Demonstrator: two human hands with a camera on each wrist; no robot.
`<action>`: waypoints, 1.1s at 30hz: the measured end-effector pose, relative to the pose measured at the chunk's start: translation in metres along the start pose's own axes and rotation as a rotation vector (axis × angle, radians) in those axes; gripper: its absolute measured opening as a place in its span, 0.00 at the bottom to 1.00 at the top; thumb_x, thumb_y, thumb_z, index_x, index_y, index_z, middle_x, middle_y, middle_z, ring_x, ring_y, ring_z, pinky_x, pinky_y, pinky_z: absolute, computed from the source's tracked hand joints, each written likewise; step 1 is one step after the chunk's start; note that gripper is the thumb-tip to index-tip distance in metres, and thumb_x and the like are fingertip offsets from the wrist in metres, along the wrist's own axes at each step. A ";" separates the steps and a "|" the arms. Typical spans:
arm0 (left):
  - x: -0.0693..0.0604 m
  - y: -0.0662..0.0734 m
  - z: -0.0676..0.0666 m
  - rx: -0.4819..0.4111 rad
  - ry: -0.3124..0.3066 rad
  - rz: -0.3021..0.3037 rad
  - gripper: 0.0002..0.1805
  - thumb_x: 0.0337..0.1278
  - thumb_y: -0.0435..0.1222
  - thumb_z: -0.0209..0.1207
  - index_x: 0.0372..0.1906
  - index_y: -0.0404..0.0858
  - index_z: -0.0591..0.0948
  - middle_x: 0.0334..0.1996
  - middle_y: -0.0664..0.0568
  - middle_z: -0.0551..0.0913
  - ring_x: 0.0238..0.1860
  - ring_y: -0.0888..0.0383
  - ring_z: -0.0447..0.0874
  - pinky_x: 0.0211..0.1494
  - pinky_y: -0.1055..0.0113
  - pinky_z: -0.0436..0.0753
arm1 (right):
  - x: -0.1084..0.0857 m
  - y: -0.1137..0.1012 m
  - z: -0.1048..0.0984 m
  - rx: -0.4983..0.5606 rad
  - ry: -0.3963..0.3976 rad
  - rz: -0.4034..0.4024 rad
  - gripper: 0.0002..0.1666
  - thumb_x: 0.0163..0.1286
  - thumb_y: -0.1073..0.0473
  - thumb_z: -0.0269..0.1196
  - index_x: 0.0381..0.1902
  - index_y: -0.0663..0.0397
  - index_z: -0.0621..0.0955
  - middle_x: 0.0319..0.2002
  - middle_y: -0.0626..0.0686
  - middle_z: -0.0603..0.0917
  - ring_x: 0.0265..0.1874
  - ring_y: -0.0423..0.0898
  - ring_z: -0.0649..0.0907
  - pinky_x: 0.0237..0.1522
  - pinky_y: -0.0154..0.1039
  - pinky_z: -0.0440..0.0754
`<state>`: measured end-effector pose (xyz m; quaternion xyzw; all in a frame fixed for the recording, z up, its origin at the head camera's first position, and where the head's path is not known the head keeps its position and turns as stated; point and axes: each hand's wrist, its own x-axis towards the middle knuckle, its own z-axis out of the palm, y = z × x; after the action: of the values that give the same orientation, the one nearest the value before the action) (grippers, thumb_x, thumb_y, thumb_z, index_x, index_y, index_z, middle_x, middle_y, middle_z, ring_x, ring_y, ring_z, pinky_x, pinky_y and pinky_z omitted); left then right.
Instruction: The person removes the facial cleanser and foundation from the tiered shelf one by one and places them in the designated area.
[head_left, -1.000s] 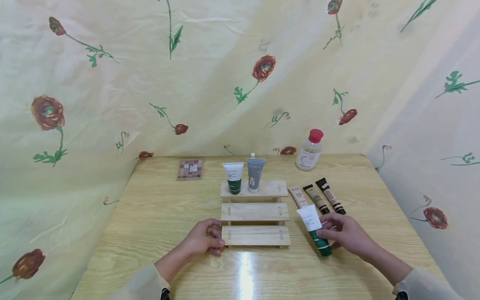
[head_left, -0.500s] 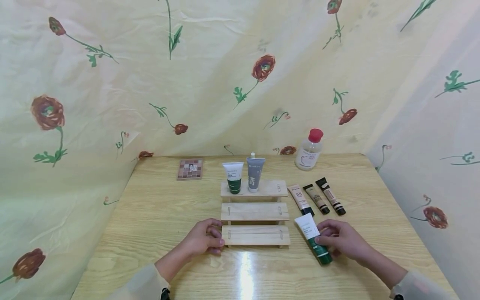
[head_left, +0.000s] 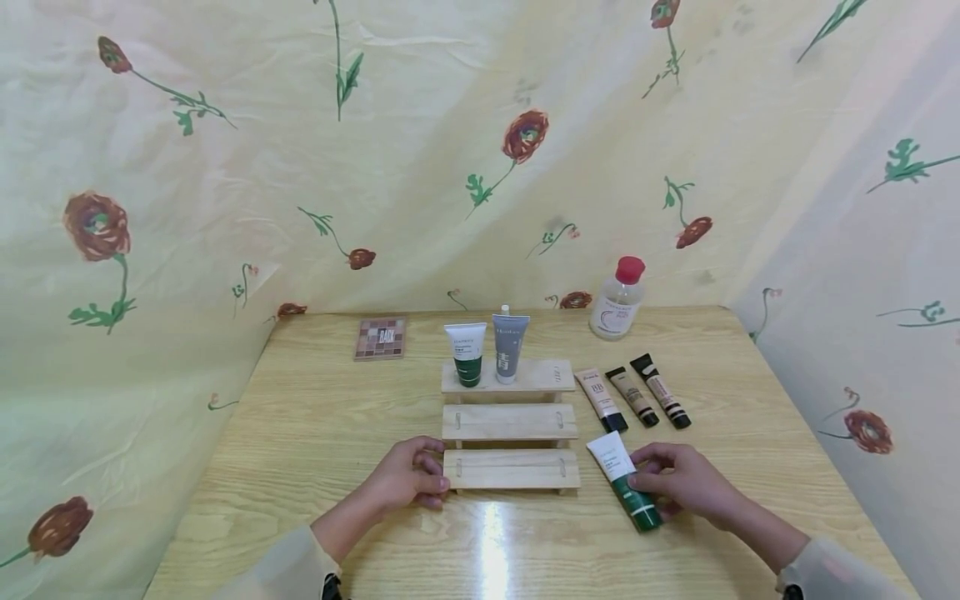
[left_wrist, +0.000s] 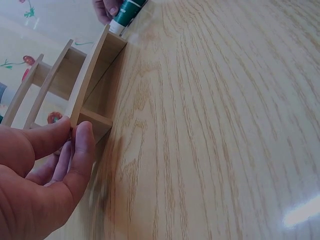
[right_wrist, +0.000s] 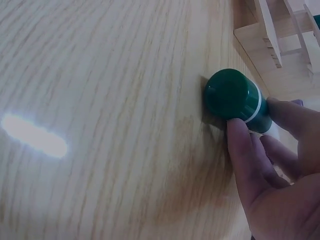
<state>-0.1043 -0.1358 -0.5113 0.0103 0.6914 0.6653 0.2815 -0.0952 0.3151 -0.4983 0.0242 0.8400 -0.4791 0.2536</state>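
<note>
A three-step wooden rack (head_left: 517,471) stands mid-table. My left hand (head_left: 405,475) pinches the left end of its lowest board; in the left wrist view, thumb and finger meet at the board's corner (left_wrist: 75,112). Right of the rack, my right hand (head_left: 686,483) holds a white tube with a green lower part and cap (head_left: 624,483), thumb on top and fingers along its right side. Its green cap (right_wrist: 230,95) appears at or very near the tabletop in the right wrist view. A similar green-and-white tube (head_left: 468,354) and a grey-blue tube (head_left: 508,350) stand on the top board.
Behind the held tube lie a pink BB cream tube (head_left: 600,400), a beige tube with black ends (head_left: 633,397) and another black-ended tube (head_left: 661,392). A red-capped clear bottle (head_left: 618,302) stands at the back right. An eyeshadow palette (head_left: 380,338) lies at the back left.
My right hand has lowered the green-and-white tube toward the table and slightly nearer me, uncovering the BB cream's black cap. The left hand keeps its place on the rack.
</note>
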 end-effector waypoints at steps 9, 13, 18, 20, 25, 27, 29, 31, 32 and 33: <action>0.002 0.000 0.000 -0.001 0.001 -0.007 0.33 0.60 0.20 0.65 0.69 0.25 0.67 0.41 0.41 0.77 0.35 0.51 0.86 0.41 0.53 0.94 | -0.003 -0.006 -0.003 0.001 -0.026 -0.004 0.31 0.69 0.55 0.71 0.61 0.70 0.77 0.41 0.56 0.83 0.36 0.49 0.84 0.29 0.47 0.93; 0.002 0.001 0.001 0.000 -0.001 -0.006 0.33 0.60 0.20 0.65 0.69 0.25 0.67 0.40 0.41 0.77 0.35 0.51 0.86 0.40 0.54 0.94 | -0.005 -0.012 -0.006 -0.024 -0.013 -0.002 0.30 0.68 0.55 0.71 0.60 0.70 0.78 0.42 0.57 0.82 0.37 0.49 0.83 0.30 0.47 0.93; 0.001 0.000 0.001 0.006 0.002 -0.008 0.33 0.60 0.20 0.65 0.69 0.25 0.67 0.40 0.42 0.77 0.34 0.52 0.87 0.40 0.54 0.94 | -0.004 -0.021 -0.014 -0.053 0.018 -0.015 0.32 0.68 0.55 0.71 0.62 0.71 0.76 0.44 0.58 0.82 0.38 0.51 0.85 0.31 0.49 0.93; 0.001 0.000 0.000 0.008 0.004 -0.008 0.33 0.60 0.20 0.65 0.69 0.25 0.67 0.40 0.42 0.77 0.34 0.52 0.87 0.40 0.54 0.94 | -0.002 -0.029 -0.019 -0.050 0.021 -0.050 0.34 0.69 0.55 0.70 0.64 0.72 0.74 0.45 0.58 0.82 0.39 0.52 0.86 0.31 0.49 0.93; 0.000 0.000 0.000 0.003 0.000 -0.008 0.33 0.60 0.20 0.65 0.69 0.25 0.67 0.40 0.41 0.77 0.34 0.52 0.86 0.40 0.53 0.94 | 0.006 -0.060 -0.029 -0.066 0.037 -0.187 0.35 0.70 0.54 0.70 0.66 0.70 0.74 0.47 0.61 0.82 0.42 0.55 0.87 0.30 0.46 0.93; 0.001 -0.001 0.000 0.002 -0.001 -0.008 0.33 0.60 0.20 0.65 0.69 0.25 0.67 0.40 0.41 0.76 0.34 0.52 0.86 0.40 0.53 0.94 | 0.010 -0.075 -0.032 -0.092 0.054 -0.241 0.33 0.70 0.54 0.70 0.65 0.67 0.75 0.48 0.62 0.83 0.42 0.54 0.87 0.31 0.45 0.93; 0.001 -0.001 0.000 0.001 0.000 -0.008 0.33 0.60 0.20 0.65 0.69 0.25 0.67 0.40 0.41 0.76 0.34 0.52 0.86 0.40 0.53 0.94 | 0.015 -0.090 -0.033 -0.120 0.074 -0.291 0.31 0.70 0.53 0.70 0.63 0.64 0.77 0.50 0.62 0.84 0.43 0.52 0.87 0.34 0.44 0.93; 0.001 -0.001 0.000 0.001 0.002 -0.010 0.33 0.60 0.20 0.65 0.69 0.25 0.67 0.40 0.41 0.76 0.34 0.52 0.86 0.40 0.53 0.94 | 0.020 -0.105 -0.033 -0.144 0.085 -0.346 0.29 0.70 0.53 0.71 0.62 0.62 0.78 0.51 0.62 0.84 0.44 0.50 0.86 0.36 0.42 0.93; 0.002 -0.001 -0.001 0.001 0.003 -0.010 0.33 0.60 0.20 0.65 0.69 0.25 0.67 0.40 0.41 0.76 0.34 0.52 0.86 0.40 0.53 0.94 | 0.023 -0.113 -0.032 -0.156 0.090 -0.368 0.28 0.70 0.52 0.71 0.62 0.61 0.79 0.52 0.62 0.85 0.45 0.50 0.86 0.37 0.41 0.93; 0.002 -0.002 -0.001 0.001 0.004 -0.010 0.33 0.60 0.20 0.65 0.69 0.25 0.67 0.41 0.41 0.76 0.34 0.52 0.86 0.40 0.53 0.94 | 0.026 -0.119 -0.031 -0.171 0.095 -0.392 0.28 0.70 0.52 0.71 0.61 0.60 0.79 0.52 0.61 0.85 0.46 0.51 0.85 0.39 0.39 0.92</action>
<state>-0.1053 -0.1359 -0.5135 0.0056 0.6924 0.6634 0.2836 -0.1642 0.2712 -0.4022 -0.1387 0.8771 -0.4448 0.1168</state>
